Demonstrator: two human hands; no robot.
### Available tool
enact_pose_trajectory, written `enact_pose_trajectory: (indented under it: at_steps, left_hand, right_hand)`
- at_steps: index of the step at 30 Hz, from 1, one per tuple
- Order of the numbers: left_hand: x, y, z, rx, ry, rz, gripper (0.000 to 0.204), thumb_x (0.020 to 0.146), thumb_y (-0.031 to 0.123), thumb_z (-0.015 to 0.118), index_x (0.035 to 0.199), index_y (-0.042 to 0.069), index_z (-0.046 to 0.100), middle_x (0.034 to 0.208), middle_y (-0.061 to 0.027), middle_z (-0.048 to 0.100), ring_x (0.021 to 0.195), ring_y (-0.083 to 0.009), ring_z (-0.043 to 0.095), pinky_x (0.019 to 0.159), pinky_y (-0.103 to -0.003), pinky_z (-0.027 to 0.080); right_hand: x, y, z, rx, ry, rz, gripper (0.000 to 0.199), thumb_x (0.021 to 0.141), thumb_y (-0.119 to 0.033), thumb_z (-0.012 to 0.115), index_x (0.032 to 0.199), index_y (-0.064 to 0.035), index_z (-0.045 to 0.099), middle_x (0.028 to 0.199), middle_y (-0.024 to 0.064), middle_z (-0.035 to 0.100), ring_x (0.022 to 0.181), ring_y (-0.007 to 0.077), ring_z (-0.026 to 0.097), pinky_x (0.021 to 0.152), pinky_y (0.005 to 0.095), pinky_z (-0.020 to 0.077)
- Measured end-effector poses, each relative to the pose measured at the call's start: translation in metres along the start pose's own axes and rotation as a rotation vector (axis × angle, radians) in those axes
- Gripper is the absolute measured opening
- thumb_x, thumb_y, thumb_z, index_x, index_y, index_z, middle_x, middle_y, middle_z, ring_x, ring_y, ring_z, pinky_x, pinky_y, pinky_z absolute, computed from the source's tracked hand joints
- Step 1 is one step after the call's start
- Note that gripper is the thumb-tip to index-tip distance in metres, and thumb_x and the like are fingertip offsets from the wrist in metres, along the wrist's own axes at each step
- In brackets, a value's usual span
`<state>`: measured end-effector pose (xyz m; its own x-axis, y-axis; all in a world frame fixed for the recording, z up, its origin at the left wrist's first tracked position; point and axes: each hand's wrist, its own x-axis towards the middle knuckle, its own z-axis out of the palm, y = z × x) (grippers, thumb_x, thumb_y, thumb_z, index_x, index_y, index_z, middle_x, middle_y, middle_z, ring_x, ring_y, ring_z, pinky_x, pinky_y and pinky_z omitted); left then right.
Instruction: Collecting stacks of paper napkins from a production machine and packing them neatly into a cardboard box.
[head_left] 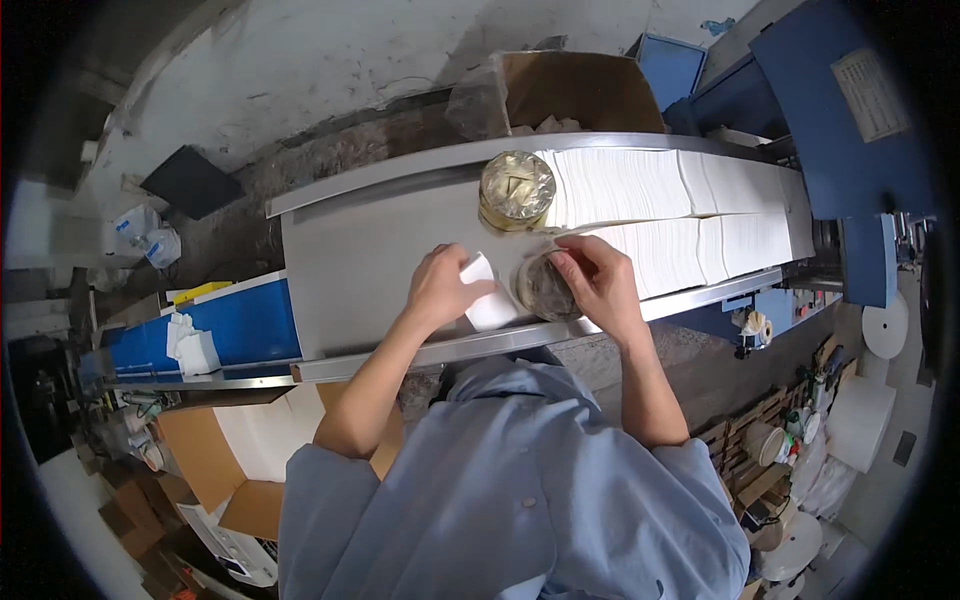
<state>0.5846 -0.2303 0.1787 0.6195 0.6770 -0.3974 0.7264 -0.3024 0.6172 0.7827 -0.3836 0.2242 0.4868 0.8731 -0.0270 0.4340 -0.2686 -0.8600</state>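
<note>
My left hand [442, 286] is closed around a small stack of white paper napkins [490, 302], tilted above the grey metal table. Bent over the right side of a tape-wrapped round weight [545, 290], my right hand [606, 288] has thumb and fingers gripping its upper rim, close to the end of the near napkin row [665, 255]. Just beyond stands a second round weight [517, 190], wrapped in shiny yellowish tape. It rests against the end of the far napkin row [625, 187]. The fingertips of my right hand are partly hidden.
Metal rails [390, 182] edge the long table [350, 270]. A blue machine [840, 110] stands at its right end. Behind the table is an open cardboard box [585, 85]; another open carton [225, 450] sits at lower left. White napkins [195, 345] lie on a blue surface leftward.
</note>
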Motion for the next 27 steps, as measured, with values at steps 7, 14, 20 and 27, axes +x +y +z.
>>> enact_pose_trajectory:
  at_steps: [7,14,20,27]
  left_hand:
    - [-0.042,0.023,-0.013,-0.455,0.546,0.31,0.058,0.078,0.006,0.087,0.127,0.003,0.055,0.105,-0.0158,0.071,0.097,-0.0255,0.073,0.084,-0.037,0.059]
    - [-0.062,0.032,-0.025,-0.679,0.295,0.538,0.067,0.081,-0.002,0.084,0.137,0.001,0.048,0.107,-0.0109,0.068,0.096,-0.0175,0.068,0.084,-0.031,0.056]
    - [-0.055,0.018,-0.024,-0.976,0.098,0.289,0.049,0.089,0.005,0.077,0.132,-0.002,0.055,0.11,-0.0074,0.069,0.099,-0.0139,0.067,0.088,-0.028,0.054]
    - [-0.041,-0.017,-0.014,-1.681,-0.194,0.125,0.031,0.105,0.019,0.059,0.131,0.003,0.058,0.126,-0.0086,0.068,0.115,-0.0207,0.065,0.101,-0.038,0.051]
  right_hand:
    - [-0.018,-0.054,0.013,-0.211,-0.195,-0.124,0.053,0.087,-0.01,0.082,0.132,0.0041,0.06,0.121,0.0143,0.065,0.112,0.0235,0.065,0.095,0.0348,0.0533]
    - [-0.003,-0.062,0.014,-0.223,-0.105,-0.539,0.049,0.08,-0.012,0.084,0.123,0.0014,0.064,0.135,0.0213,0.06,0.13,0.043,0.055,0.106,0.048,0.0477]
    - [-0.015,-0.058,0.017,-0.142,-0.153,-0.204,0.029,0.085,-0.011,0.082,0.107,0.0012,0.067,0.105,0.0144,0.07,0.094,0.0295,0.071,0.082,0.0385,0.055]
    - [-0.022,-0.038,0.008,0.414,-0.301,-0.088,0.049,0.086,-0.012,0.084,0.126,0.001,0.06,0.114,0.0067,0.067,0.097,0.0161,0.066,0.085,0.032,0.0551]
